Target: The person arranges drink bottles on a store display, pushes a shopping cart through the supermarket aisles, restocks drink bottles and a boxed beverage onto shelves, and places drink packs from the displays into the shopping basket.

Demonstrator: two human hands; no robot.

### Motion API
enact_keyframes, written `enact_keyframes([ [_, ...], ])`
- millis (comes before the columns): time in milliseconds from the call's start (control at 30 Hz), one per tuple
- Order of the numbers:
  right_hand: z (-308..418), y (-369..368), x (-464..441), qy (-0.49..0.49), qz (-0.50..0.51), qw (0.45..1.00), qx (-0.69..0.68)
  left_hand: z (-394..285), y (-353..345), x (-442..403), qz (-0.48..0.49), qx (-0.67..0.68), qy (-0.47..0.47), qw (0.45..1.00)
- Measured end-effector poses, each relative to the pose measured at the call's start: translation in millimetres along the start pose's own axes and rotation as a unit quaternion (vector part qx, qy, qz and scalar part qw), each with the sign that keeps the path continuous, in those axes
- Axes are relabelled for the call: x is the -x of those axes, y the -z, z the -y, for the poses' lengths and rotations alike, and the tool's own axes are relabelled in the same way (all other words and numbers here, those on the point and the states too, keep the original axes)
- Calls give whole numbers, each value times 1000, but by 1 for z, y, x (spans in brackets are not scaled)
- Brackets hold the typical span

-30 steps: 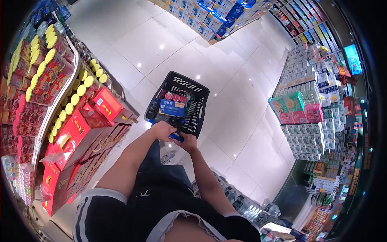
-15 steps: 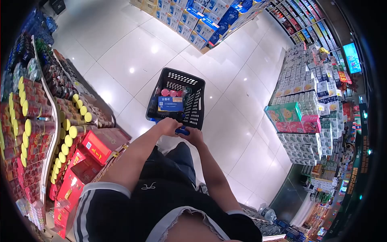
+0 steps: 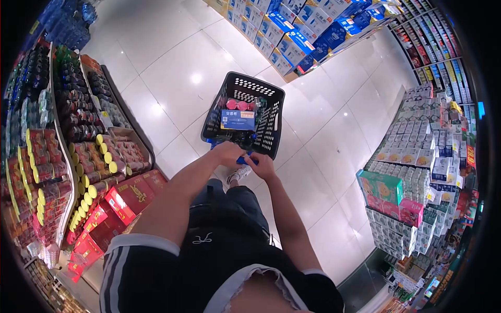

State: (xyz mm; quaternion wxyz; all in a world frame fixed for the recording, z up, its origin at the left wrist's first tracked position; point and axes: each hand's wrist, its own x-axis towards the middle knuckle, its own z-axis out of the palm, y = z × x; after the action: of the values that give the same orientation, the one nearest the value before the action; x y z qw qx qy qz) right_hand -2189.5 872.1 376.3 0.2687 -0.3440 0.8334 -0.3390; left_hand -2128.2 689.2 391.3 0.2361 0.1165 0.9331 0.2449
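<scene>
Your left hand [image 3: 228, 154] and right hand [image 3: 262, 166] grasp the blue handle [image 3: 243, 159] side by side, fingers curled around it. Beneath the grip, a shoe [image 3: 240, 172] shows against the floor [image 3: 318, 156]. Just ahead of the grip is the basket [image 3: 270, 125], black and perforated, its mouth facing up. Within it, nearest the grip, lie dark items, too shadowed to identify; beyond them, a blue box [image 3: 237, 120], then pink containers [image 3: 240, 105]. Left of the grip, well apart: red boxes [image 3: 136, 194], then yellow-lidded jars [image 3: 102, 148]. Right of the grip, well apart: stacked cartons [image 3: 399, 141], with a green box [image 3: 382, 185] among them. Farther ahead: a blue-and-white stack [image 3: 297, 34] and, to its right, shelves [image 3: 434, 44].
</scene>
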Motion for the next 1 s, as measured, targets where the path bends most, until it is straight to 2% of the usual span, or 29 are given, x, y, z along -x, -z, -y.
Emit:
enact_keyframes([
  [167, -21, 53, -82, 5, 63, 998, 20, 25, 49, -53, -69, 24, 21, 997],
  [200, -25, 60, -93, 30, 47, 998, 30, 31, 51, -62, -68, 36, 29, 997],
  [267, -28, 78, -125, 10, 80, 996, 36, 44, 68, -82, -116, 31, 21, 993],
  [333, -33, 96, -156, 11, 110, 993, 51, 56, 85, -104, -114, 35, 43, 992],
  [400, -39, 116, -189, 7, 140, 988, 68, 69, 101, -127, -71, 43, 55, 995],
  [533, -54, 142, -247, 28, 149, 986, 69, 98, 131, -166, -96, 71, 59, 991],
  [600, -55, 155, -288, 45, 148, 985, 73, 118, 148, -188, -66, 101, 71, 990],
  [667, -50, 169, -308, 29, 165, 982, 82, 129, 160, -203, -86, 113, 58, 988],
  [733, -62, 179, -351, 47, 167, 979, 103, 146, 180, -217, -94, 117, 85, 985],
  [800, -70, 192, -388, -75, 350, 933, -32, 161, 190, -233, -102, 109, 77, 986],
  [833, -54, 204, -403, -134, 393, 905, -89, 166, 196, -238, -93, 128, 91, 983],
  [967, -65, 205, -472, -77, 432, 886, -151, 190, 226, -251, -114, 157, 104, 976],
  [1000, -69, 208, -498, -207, 451, 840, -219, 195, 233, -254, -111, 159, 112, 975],
])
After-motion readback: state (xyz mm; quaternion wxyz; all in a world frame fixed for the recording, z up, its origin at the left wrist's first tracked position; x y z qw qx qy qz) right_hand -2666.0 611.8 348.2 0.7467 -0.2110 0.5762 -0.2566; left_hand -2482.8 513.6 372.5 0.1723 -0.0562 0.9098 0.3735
